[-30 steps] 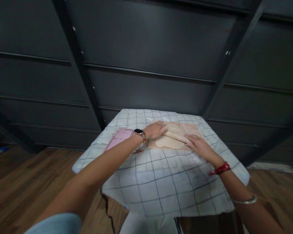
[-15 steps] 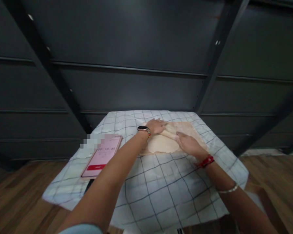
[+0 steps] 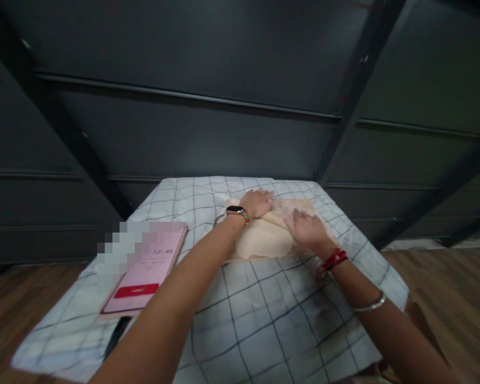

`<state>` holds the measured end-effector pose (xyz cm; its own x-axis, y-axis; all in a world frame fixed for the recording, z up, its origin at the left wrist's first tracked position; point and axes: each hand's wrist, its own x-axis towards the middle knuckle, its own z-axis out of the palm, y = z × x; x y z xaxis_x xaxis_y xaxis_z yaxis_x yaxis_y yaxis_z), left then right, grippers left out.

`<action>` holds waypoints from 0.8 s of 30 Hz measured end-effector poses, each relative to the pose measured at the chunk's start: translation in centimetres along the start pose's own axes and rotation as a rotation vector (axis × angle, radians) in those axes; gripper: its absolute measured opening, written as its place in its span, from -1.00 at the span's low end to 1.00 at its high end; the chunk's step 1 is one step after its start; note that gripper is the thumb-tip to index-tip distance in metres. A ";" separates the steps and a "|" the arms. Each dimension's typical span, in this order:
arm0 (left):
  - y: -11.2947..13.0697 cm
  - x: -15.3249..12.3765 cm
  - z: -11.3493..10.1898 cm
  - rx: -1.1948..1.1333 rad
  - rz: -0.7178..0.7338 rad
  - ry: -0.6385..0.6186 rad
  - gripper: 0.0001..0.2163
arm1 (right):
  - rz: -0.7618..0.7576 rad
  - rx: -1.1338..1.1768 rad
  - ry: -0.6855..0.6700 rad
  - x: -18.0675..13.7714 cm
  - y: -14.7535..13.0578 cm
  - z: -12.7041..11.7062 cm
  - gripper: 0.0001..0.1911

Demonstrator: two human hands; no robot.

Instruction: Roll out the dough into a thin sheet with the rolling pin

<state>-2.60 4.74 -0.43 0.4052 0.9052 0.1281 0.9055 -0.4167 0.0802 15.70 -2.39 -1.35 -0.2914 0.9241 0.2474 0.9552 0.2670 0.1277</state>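
Note:
A flat round of pale dough (image 3: 263, 241) lies on a light wooden board (image 3: 324, 221) at the far side of a table covered with a checked cloth (image 3: 260, 314). A rolling pin (image 3: 278, 217) crosses the dough's far edge. My left hand (image 3: 256, 203), with a watch on the wrist, lies flat on the pin's left end with fingers stretched out. My right hand (image 3: 308, 230), with a red thread at the wrist, presses flat on the pin's right part.
A phone with a pink screen (image 3: 146, 277) lies on the cloth to the left, with a dark object (image 3: 116, 335) under its near edge. A dark panelled wall (image 3: 224, 106) with slanted beams stands behind the table. Wooden floor (image 3: 456, 293) shows on both sides.
My view has shifted right and closer, so the phone now appears nearer and further left. Both hands stay on the rolling pin and have moved slightly over the dough.

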 end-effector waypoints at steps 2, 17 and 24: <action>0.0 1.1 0.2 -0.006 -0.009 0.028 -0.53 | 0.008 0.031 -0.048 1.1 0.7 0.1 -0.42; -0.1 4.5 0.2 -0.047 -0.129 -0.076 -0.65 | -0.217 0.131 -0.193 5.6 3.8 2.7 -0.49; 0.0 1.7 0.4 -0.045 -0.113 -0.076 -0.66 | -0.225 0.146 -0.139 2.9 2.4 1.7 -0.42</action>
<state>-1.88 6.26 -0.57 0.3107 0.9496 0.0410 0.9401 -0.3134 0.1339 17.27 1.40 -2.01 -0.4961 0.8632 0.0938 0.8678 0.4964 0.0221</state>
